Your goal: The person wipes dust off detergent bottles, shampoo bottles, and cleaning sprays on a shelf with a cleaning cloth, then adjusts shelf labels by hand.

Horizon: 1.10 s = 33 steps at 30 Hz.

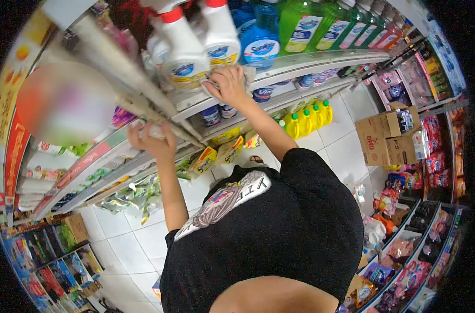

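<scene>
My right hand (228,85) presses a crumpled greyish cloth (249,77) against the front edge of the upper shelf (269,78). Just behind it stand white Sunlight bottles with red necks (184,65) and a blue Sunlight bottle (260,44). Over on the left, my left hand (153,140) is at the edge of the adjoining shelf (99,151), its fingers apart and slightly blurred. A pale patch shows between those fingers, too unclear to name.
Green bottles (300,28) line the upper shelf to the right. Below are yellow jugs (313,117) and yellow packs (203,159) near the tiled floor (112,221). A cardboard box (375,143) stands at right, beside shelves of colourful packets (404,250).
</scene>
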Each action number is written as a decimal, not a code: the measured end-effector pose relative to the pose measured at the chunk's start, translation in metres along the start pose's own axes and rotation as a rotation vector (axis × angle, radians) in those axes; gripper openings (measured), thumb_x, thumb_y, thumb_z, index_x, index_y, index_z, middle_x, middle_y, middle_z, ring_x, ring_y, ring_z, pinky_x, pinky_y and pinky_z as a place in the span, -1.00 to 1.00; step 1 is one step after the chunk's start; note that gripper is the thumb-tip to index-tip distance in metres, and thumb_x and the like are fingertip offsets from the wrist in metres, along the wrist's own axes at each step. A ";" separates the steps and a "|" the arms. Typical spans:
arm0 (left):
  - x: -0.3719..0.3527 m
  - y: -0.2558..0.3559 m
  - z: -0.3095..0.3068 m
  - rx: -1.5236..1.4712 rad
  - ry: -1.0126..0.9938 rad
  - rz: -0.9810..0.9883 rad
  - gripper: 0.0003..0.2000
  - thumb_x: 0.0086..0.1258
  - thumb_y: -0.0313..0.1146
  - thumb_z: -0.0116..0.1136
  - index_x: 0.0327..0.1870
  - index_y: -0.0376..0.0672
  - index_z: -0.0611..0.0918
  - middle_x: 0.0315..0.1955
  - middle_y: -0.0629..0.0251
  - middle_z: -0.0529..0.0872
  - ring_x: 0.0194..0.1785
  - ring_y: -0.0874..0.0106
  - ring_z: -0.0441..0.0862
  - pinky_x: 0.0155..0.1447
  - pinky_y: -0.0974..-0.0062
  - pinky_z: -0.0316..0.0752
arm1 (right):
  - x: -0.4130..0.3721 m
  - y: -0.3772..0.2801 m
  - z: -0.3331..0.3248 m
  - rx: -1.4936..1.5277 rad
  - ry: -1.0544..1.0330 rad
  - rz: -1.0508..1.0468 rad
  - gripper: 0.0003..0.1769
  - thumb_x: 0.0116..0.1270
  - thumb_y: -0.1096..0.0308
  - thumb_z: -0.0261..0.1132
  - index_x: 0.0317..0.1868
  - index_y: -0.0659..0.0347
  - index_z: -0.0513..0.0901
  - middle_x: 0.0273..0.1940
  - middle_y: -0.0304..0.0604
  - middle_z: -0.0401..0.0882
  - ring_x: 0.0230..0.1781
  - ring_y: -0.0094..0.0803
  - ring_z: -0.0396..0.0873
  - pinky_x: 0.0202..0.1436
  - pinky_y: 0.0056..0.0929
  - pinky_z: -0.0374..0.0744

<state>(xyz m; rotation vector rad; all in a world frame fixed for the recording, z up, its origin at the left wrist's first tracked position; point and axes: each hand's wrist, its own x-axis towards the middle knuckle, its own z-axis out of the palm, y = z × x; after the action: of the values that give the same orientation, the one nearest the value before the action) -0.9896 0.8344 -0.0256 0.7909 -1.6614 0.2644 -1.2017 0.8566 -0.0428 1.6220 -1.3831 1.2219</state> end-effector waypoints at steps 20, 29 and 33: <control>-0.040 0.067 0.119 0.334 -0.052 0.238 -0.73 0.02 -0.19 0.00 -0.25 -0.04 0.43 -0.19 0.34 0.40 -0.03 0.34 0.28 0.02 0.33 -0.01 | -0.099 0.316 -0.220 -0.523 -0.131 0.244 -0.80 -0.15 0.38 0.16 -0.40 0.13 0.49 -0.42 -0.13 0.37 -0.39 -0.20 0.32 -0.34 -0.27 0.27; -0.039 0.065 0.121 0.281 -0.038 0.271 -0.70 -0.09 -0.27 0.05 -0.26 -0.07 0.42 -0.22 0.32 0.38 -0.07 0.31 0.27 -0.02 0.34 0.08 | -0.095 0.295 -0.193 -0.480 0.130 0.508 -0.92 -0.06 0.39 0.10 -0.55 0.21 0.45 -0.62 -0.18 0.37 -0.52 -0.21 0.33 -0.43 -0.28 0.25; -0.040 0.066 0.120 0.277 -0.058 0.245 -0.71 -0.09 -0.27 0.05 -0.27 -0.06 0.42 -0.22 0.34 0.38 -0.07 0.31 0.27 -0.01 0.32 0.08 | -0.076 0.217 -0.151 -0.306 0.045 0.372 -0.91 -0.10 0.40 0.14 -0.65 0.14 0.39 -0.64 -0.20 0.35 -0.56 -0.26 0.31 -0.46 -0.33 0.21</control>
<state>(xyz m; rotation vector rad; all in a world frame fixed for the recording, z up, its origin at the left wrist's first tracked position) -1.1224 0.8288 -0.0775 0.8047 -1.8007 0.6598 -1.4474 0.9751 -0.0801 1.1538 -1.7987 1.1684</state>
